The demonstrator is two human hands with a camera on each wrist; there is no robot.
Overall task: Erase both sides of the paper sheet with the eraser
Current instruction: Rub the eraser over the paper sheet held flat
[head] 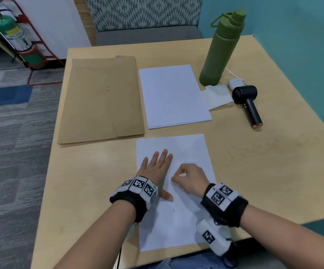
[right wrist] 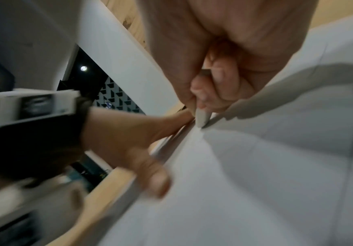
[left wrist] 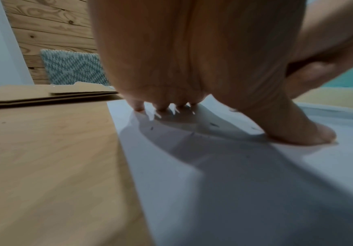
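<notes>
A white paper sheet (head: 186,150) lies near the table's front edge, with faint pencil marks on it. My left hand (head: 157,167) presses flat on the sheet's left side, fingers straight and thumb spread; in the left wrist view the fingertips (left wrist: 139,108) and thumb touch the paper (left wrist: 234,191). My right hand (head: 191,178) is curled round a small white eraser (head: 182,174) in the middle of the sheet. In the right wrist view the eraser (right wrist: 201,117) sticks out of the pinching fingers (right wrist: 219,88), its tip on the paper (right wrist: 266,174).
Behind the sheet lie a stack of white paper (head: 173,96) and brown envelopes (head: 101,100). At the back right stand a green bottle (head: 222,47), a folded tissue (head: 216,96), a white earbud case (head: 235,83) and a dark handheld fan (head: 248,103). Table edges run close at left and front.
</notes>
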